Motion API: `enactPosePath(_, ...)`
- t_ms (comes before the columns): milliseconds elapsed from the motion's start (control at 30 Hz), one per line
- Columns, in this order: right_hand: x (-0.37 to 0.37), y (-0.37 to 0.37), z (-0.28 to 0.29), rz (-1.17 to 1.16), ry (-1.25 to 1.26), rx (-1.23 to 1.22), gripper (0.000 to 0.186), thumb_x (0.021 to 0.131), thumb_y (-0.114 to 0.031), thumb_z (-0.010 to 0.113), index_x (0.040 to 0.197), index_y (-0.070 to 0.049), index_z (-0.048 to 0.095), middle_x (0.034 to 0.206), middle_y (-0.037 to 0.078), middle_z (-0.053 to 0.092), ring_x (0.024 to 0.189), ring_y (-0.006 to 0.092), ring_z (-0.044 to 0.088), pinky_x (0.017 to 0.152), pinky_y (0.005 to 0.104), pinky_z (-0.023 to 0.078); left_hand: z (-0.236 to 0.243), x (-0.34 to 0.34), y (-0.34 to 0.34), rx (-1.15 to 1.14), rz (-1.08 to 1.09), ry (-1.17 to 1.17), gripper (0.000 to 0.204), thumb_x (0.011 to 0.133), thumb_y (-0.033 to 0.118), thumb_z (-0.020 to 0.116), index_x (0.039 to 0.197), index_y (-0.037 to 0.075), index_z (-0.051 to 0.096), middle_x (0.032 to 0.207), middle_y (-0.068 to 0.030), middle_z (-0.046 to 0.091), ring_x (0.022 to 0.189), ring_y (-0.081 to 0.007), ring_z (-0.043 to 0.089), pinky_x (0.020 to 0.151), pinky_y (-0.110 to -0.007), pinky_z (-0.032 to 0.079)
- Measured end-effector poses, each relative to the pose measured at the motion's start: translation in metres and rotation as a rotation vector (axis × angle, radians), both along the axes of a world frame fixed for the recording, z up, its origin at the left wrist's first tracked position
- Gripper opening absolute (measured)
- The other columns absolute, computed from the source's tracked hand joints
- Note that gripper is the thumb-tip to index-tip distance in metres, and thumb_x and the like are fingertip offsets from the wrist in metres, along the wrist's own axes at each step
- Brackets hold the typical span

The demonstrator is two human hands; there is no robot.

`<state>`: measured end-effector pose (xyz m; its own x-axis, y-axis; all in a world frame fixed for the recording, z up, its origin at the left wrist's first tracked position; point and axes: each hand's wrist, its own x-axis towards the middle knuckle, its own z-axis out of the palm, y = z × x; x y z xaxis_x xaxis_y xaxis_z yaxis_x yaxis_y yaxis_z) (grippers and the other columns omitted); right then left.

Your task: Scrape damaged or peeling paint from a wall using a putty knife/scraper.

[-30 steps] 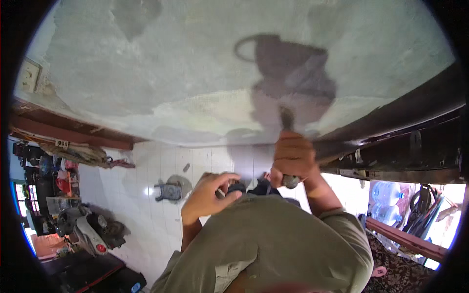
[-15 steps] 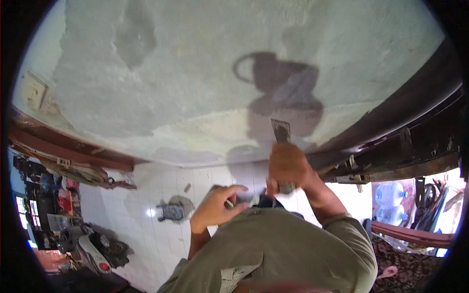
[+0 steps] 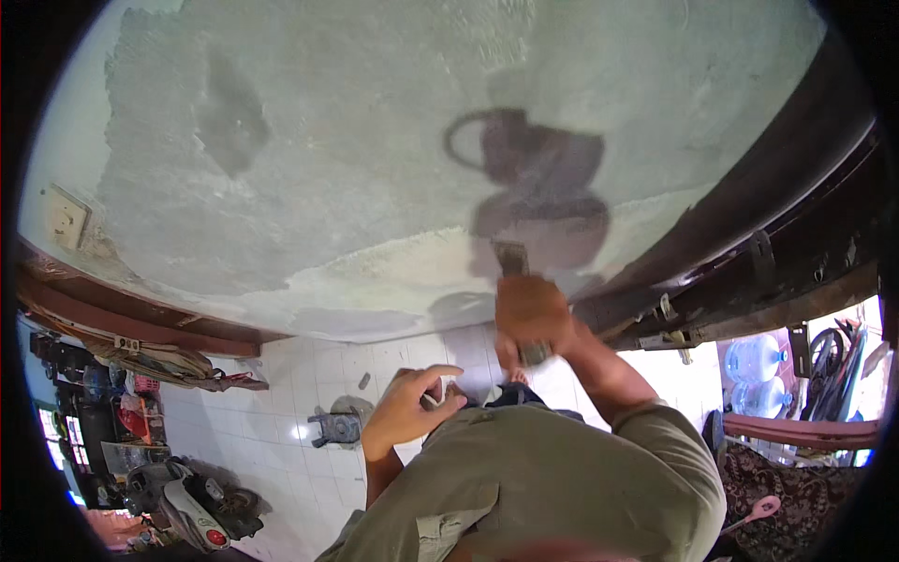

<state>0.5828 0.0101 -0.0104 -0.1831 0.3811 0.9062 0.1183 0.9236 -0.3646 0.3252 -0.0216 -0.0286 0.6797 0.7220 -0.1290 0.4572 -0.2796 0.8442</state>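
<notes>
Olive-green work shirt, short sleeves, bare forearms.
The person wore a loose olive-green shirt with a buttoned chest pocket; its short sleeves ended above the elbows. The left hand [image 3: 407,410] and right hand [image 3: 530,315] were bare, without gloves, rings or watch.

patchy grey plaster wall [image 3: 375,140] — white tiled floor [image 3: 309,375] below.

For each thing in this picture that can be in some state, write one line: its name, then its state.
Right hand: closed around the scraper handle, raised to the wall.
Scraper: held, blade against the wall.
Left hand: fingers curled, on a small object too hidden to identify.
Wall: patchy grey plaster, paler band along the lower edge.
Wall socket: mounted, nothing plugged in.
Water bottles: upright on the floor.
</notes>
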Motion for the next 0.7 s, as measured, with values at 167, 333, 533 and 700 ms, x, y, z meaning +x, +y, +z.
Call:
enactPosePath(167,0.025,0.023,-0.036,-0.104,-0.122,-0.336,0.029,0.066,-0.020,0.078,0.061,-0.011,0.051,0.063,0.001,0.054,0.055,0.0231,0.054,0.058,0.0346,0.042,-0.004,0.003,0.002,0.005,0.005,-0.006,0.037,0.082,0.024,0.080,0.115,0.011,0.068,0.065,-0.0060,0.058,0.059,-0.0194,0.057,0.060,-0.033,0.045)
enactPosePath(333,0.017,0.006,-0.016,-0.088,-0.247,0.146,0.020,0.063,-0.004,0.066,0.060,-0.011,0.048,0.061,0.004,0.046,0.054,0.0221,0.051,0.051,0.0335,0.040,-0.012,0.001,-0.002,-0.046,-0.015,-0.060,0.036,0.083,0.021,0.081,0.113,0.007,0.067,0.067,-0.0072,0.061,0.060,-0.0202,0.062,0.060,-0.031,0.051)
enactPosePath(533,0.009,-0.001,-0.005,0.051,-0.030,-0.066,0.009,0.053,-0.003,0.047,0.060,-0.009,0.048,0.060,0.006,0.048,0.052,0.0239,0.048,0.051,0.0352,0.039,-0.009,0.014,0.009,0.016,0.009,-0.100,0.036,0.086,0.016,0.077,0.119,0.007,0.066,0.063,-0.0036,0.051,0.057,-0.0123,0.050,0.055,-0.029,0.043)
enactPosePath(700,0.014,0.010,-0.052,-0.174,0.060,-0.165,0.019,0.068,-0.005,0.070,0.061,-0.010,0.053,0.062,0.006,0.049,0.052,0.0254,0.048,0.051,0.0360,0.040,0.006,0.030,-0.002,-0.003,0.007,-0.024,0.033,0.085,0.016,0.077,0.115,0.008,0.068,0.061,-0.0026,0.050,0.054,-0.0136,0.051,0.055,-0.029,0.043)
